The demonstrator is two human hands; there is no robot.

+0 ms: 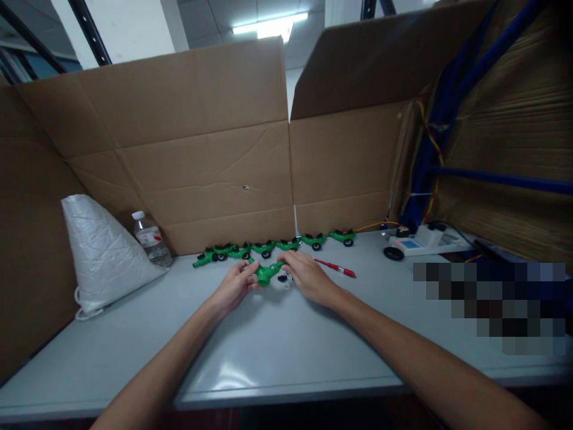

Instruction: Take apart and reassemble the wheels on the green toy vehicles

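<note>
Between my hands, just above the table, is a green plastic toy body [265, 275]. My left hand [235, 283] is closed on its left end, with thumb and fingers around it. The fingers of my right hand [308, 276] pinch its upper right end. Small black and pale parts [283, 279] lie on the table beside my right fingers; they are too small to name. Behind my hands stands a row of several green toy vehicles [264, 249] with black wheels. To the right of my right hand lies a red pen-like tool [338, 268].
A white padded bag [105, 257] and a water bottle [152, 239] stand at the left. Cardboard walls [201, 161] enclose the back and sides of the grey table [277, 352]. At the right are a power strip [425, 242] with cables and a blue metal frame [430, 143].
</note>
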